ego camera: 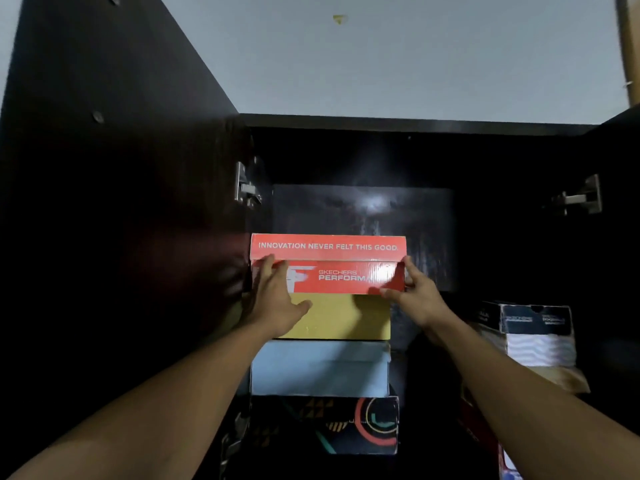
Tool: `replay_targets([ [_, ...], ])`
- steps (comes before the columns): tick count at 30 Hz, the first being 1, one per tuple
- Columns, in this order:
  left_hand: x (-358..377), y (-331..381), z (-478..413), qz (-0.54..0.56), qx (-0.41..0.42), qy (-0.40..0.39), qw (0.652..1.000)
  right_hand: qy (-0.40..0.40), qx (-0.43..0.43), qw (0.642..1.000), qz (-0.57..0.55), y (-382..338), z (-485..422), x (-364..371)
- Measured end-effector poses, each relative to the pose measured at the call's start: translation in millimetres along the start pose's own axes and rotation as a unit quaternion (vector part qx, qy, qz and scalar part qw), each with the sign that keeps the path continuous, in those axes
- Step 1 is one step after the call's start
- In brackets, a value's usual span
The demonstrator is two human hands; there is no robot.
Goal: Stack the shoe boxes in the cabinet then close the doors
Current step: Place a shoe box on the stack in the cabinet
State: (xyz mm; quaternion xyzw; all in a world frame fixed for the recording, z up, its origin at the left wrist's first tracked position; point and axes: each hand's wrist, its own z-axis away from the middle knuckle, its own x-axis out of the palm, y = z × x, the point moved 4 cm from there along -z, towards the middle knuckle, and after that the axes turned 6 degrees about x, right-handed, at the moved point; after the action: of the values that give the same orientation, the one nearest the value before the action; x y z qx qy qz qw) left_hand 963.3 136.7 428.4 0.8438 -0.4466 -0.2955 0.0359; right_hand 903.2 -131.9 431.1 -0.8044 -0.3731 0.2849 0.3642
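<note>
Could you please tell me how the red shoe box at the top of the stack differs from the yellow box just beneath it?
The red shoe box carries white printed lettering; the yellow box shows a plain face. The red box is held at its ends by the left hand and right hand; the yellow box supports it. The red box looks slightly wider. Both sit level in one stack.

A pale grey ceiling (398,64) carries a small yellow mark (340,19), with a tan pipe (628,46) at right.

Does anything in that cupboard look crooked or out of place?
The red box overhangs the yellow box beneath on the right. The right-hand pile looks tilted. Nothing is spilled.
</note>
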Motion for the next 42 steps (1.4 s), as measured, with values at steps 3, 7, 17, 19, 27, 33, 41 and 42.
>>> replay_targets([
  [3, 9, -13, -2, -0.059, -0.017, -0.035, 0.997, 0.030, 0.011, 0.999, 0.001, 16, -4, 13],
  [7, 28, -33, -3, -0.100, -0.058, -0.109, 0.987, 0.015, 0.002, 0.990, 0.140, 36, -4, 32],
  [17, 63, -52, -6, -0.172, -0.079, -0.121, 0.974, -0.041, 0.038, 0.971, 0.232, 59, -35, 50],
  [19, 63, -52, -5, -0.169, -0.079, -0.116, 0.976, -0.039, 0.039, 0.974, 0.218, 58, -36, 50],
  [27, 52, -52, 13, -0.044, -0.108, -0.160, 0.980, -0.051, 0.033, 0.989, 0.135, 53, -19, 34],
  [33, 35, -29, 48, -0.009, -0.083, -0.209, 0.974, -0.087, 0.012, 0.992, 0.094, 46, 19, 18],
  [41, -21, 49, 127, 0.008, -0.056, -0.212, 0.976, -0.087, 0.021, 0.969, 0.231, -14, 172, -25],
  [42, -30, 64, 141, 0.010, -0.050, -0.219, 0.974, -0.088, 0.028, 0.965, 0.245, -26, 195, -31],
])
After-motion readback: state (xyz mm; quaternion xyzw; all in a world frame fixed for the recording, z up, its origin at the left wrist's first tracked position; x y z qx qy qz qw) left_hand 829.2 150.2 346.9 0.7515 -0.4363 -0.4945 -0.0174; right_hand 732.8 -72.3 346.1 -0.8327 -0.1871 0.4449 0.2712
